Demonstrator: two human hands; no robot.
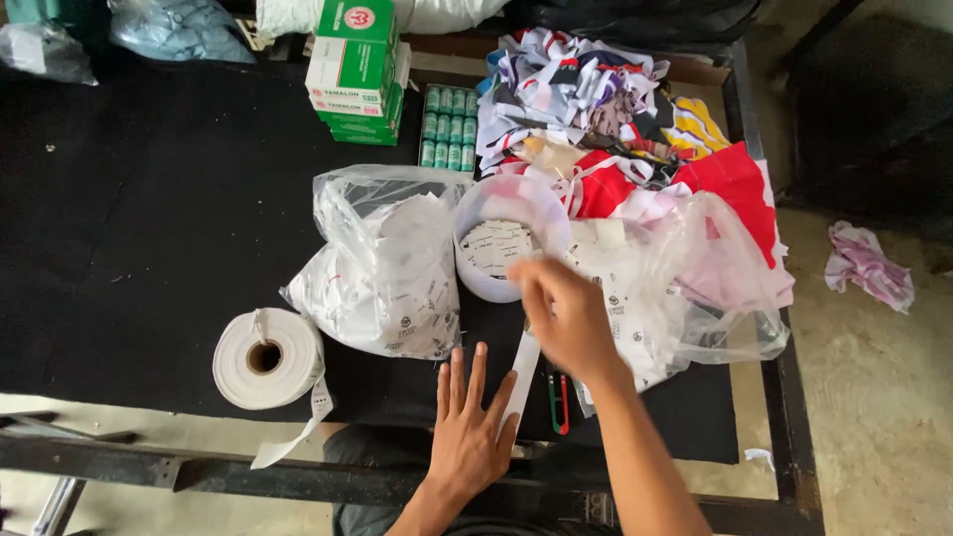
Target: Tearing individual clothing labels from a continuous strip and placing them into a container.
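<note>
My left hand [471, 422] lies flat, fingers spread, on the black table near its front edge, pressing the lower end of a white label strip [520, 382]. My right hand [558, 313] is blurred, just below a white round tub [476, 283] that holds cut white labels. Whether its fingers pinch a label cannot be told. A small red and green snipper [559, 402] lies on the table under my right forearm.
A roll of white label tape [266, 357] sits front left, its tail hanging off the edge. Two clear plastic bags [387, 268] of labels flank the tub. Fabric scraps [615, 109] pile up behind; green and white boxes [357, 69] and thread spools [449, 127] stand at the back.
</note>
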